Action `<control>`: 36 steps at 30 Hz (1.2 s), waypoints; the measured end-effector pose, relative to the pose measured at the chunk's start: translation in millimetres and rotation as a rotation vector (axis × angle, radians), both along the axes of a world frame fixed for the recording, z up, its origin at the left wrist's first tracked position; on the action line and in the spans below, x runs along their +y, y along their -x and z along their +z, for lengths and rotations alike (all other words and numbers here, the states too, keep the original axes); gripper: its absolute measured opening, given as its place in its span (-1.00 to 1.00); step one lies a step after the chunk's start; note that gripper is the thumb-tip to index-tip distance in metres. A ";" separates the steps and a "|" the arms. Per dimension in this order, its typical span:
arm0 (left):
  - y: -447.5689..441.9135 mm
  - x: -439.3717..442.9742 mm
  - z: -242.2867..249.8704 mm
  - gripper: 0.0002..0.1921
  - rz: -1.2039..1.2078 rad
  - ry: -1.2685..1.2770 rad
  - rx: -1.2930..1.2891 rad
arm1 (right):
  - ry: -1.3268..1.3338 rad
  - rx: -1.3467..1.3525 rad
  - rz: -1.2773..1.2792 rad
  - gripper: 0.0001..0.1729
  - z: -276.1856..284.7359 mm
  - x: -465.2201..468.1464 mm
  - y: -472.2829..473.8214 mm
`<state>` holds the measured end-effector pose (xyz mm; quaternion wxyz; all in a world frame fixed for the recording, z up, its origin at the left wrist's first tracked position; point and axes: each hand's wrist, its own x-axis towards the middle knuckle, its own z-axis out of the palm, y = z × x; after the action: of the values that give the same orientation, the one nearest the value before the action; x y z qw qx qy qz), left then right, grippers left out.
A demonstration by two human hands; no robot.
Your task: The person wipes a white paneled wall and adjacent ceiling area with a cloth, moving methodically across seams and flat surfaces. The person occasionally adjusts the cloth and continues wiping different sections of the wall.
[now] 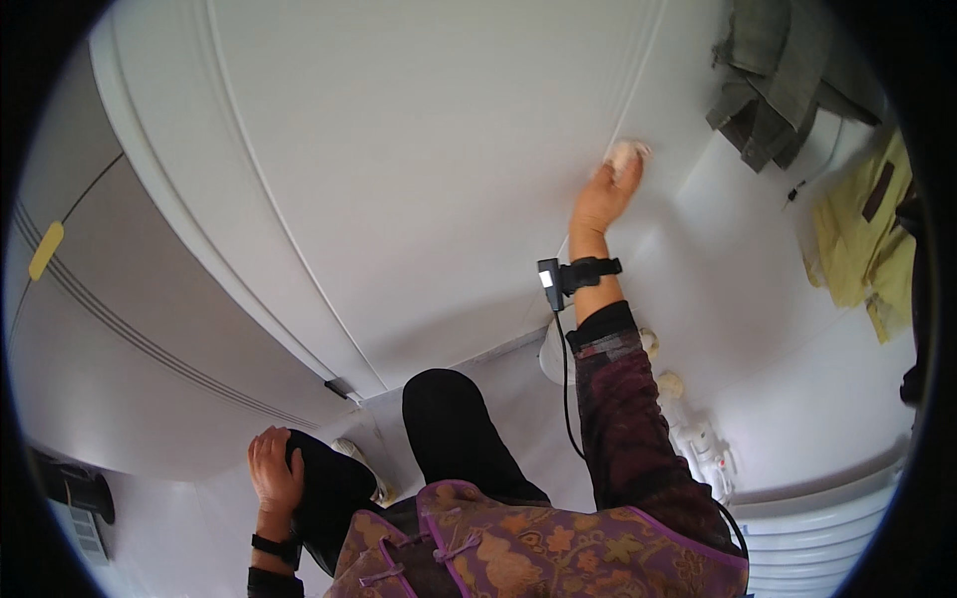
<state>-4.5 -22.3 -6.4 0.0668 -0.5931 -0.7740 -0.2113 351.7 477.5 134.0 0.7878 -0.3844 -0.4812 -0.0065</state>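
Observation:
My right hand (607, 196) is raised against a white panel (448, 187) with long moulded edges, near its right-hand edge strip. It grips a pale, crumpled cloth or sponge (626, 155), partly hidden by my fingers and slightly blurred. A black strap with a small boxy device (552, 282) sits on that wrist, and a cable runs from it along my sleeve. My left hand (277, 465) rests on my bent left knee (329, 463) with nothing in it. A black band (274, 549) circles the left wrist.
Dark grey cloth (777, 82) and a yellow garment or bag (860, 232) hang at right. White pipes with a valve (701, 441) lead to a white radiator (811, 549). A pale curved surface (149, 299) with grooves and a yellow tab (46, 251) stands left.

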 end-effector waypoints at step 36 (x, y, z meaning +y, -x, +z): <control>1.0 -7.6 4.1 -0.67 0.053 -0.027 -0.052 | -0.182 -0.544 0.048 -0.41 2.0 -107.5 111.3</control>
<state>-5.6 -29.9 -2.4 0.0603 -0.5659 -0.7879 -0.2353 240.4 370.0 136.0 0.6610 -0.2847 -0.6813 -0.1339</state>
